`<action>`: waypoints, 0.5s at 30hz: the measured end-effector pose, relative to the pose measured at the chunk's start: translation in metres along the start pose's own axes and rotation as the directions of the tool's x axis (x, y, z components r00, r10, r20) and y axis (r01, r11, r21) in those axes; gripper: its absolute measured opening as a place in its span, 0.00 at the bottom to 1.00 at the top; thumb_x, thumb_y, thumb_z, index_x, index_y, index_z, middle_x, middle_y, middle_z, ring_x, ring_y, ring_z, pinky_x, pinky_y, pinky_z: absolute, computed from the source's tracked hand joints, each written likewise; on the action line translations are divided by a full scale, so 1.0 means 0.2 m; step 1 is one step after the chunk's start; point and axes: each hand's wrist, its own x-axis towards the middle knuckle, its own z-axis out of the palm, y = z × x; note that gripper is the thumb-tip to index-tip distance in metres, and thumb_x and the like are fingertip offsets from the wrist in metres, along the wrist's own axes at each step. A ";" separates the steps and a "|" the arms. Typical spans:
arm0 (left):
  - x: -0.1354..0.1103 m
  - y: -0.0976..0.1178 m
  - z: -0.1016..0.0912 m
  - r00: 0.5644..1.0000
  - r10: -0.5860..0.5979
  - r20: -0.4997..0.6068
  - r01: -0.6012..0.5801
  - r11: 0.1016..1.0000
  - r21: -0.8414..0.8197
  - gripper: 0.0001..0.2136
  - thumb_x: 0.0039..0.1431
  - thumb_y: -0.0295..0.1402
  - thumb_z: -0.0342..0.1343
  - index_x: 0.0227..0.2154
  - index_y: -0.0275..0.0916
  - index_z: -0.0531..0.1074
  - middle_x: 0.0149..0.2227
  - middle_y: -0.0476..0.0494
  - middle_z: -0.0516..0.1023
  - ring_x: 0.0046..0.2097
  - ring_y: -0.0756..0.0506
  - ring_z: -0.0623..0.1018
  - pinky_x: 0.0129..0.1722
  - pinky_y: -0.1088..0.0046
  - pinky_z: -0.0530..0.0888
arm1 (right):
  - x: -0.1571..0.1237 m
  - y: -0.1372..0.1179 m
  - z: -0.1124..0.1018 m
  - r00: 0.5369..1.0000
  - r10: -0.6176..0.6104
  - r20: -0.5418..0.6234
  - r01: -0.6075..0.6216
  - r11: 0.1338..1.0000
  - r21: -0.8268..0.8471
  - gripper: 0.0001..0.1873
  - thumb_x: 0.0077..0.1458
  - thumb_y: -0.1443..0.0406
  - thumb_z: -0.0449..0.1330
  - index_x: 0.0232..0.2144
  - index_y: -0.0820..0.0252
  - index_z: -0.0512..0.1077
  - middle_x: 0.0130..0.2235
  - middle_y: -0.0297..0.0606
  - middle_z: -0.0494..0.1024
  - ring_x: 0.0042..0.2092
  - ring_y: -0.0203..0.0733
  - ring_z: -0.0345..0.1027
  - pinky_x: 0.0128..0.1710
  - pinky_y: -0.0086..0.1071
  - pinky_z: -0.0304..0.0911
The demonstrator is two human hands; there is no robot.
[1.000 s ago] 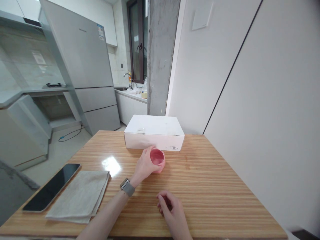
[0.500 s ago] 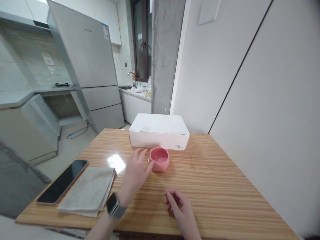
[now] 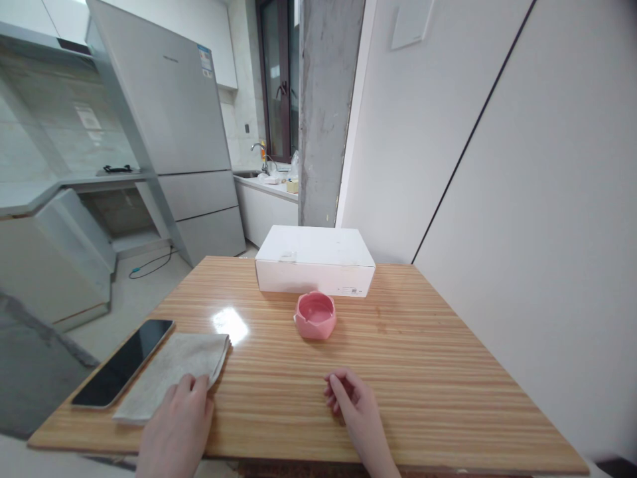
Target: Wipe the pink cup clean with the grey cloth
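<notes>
Far left there's a kitchen counter [image 3: 24, 192], then a big grey fridge [image 3: 154, 93] leaning a bit in the wide view. On the table [image 3: 448, 385], first up is the phone [image 3: 122, 365], screen dark, lying slantwise along the left edge, not far off the near left corner. Right next to it is the cloth [image 3: 172, 358], grey and folded flat, also over on that left side. The left hand [image 3: 176, 421] comes in over the near edge and covers the cloth's near right corner, fingers bent down at its right side. Honestly can't tell if it's pinching the fabric or just sitting on it, since the back of the hand hides the fingertips. Toward the middle of the far edge you've got a white box [image 3: 313, 262], and just in front of that a pink bowl [image 3: 316, 325], upright, with no hand on it. Can't say whether those two touch. Then the right hand [image 3: 354, 401], in from the near edge a little right of the middle, is loosely curled, thumb by the index finger, not gripping anything I can see. Past the right edge it's all white wall [image 3: 522, 212] with one dark slanted line.
</notes>
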 end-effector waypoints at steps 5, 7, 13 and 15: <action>0.03 0.14 -0.03 0.998 0.017 -0.061 -0.023 0.994 -0.107 0.17 0.59 0.24 0.42 0.40 0.40 0.75 0.39 0.39 0.78 0.43 0.39 0.79 0.39 0.64 0.72 | -0.01 -0.09 -0.03 0.968 0.230 0.096 -0.249 0.919 0.306 0.25 0.40 0.47 0.71 0.30 0.63 0.77 0.31 0.46 0.82 0.33 0.45 0.77 0.37 0.36 0.70; 0.00 0.23 -0.03 0.978 0.068 -0.197 -0.107 0.975 -0.194 0.16 0.58 0.24 0.44 0.42 0.41 0.75 0.39 0.41 0.79 0.41 0.40 0.79 0.39 0.65 0.74 | -0.04 -0.12 -0.02 0.916 0.321 0.240 -0.397 0.810 0.432 0.26 0.44 0.51 0.71 0.39 0.65 0.77 0.41 0.52 0.82 0.41 0.48 0.78 0.47 0.41 0.69; -0.15 0.54 -0.03 0.739 0.414 -0.531 -0.617 0.733 -0.288 0.19 0.55 0.22 0.48 0.47 0.44 0.71 0.33 0.43 0.79 0.34 0.44 0.80 0.32 0.70 0.77 | -0.12 -0.14 0.08 0.816 0.296 0.496 -0.561 0.611 0.558 0.27 0.51 0.49 0.65 0.47 0.60 0.75 0.53 0.49 0.78 0.50 0.51 0.74 0.48 0.42 0.68; -0.20 0.63 -0.02 0.652 0.511 -0.560 -0.721 0.647 -0.249 0.19 0.54 0.21 0.48 0.48 0.41 0.70 0.32 0.42 0.79 0.31 0.43 0.79 0.30 0.70 0.78 | -0.13 -0.12 0.10 0.841 0.288 0.458 -0.520 0.666 0.535 0.28 0.54 0.46 0.59 0.45 0.61 0.76 0.45 0.49 0.82 0.46 0.51 0.76 0.42 0.40 0.70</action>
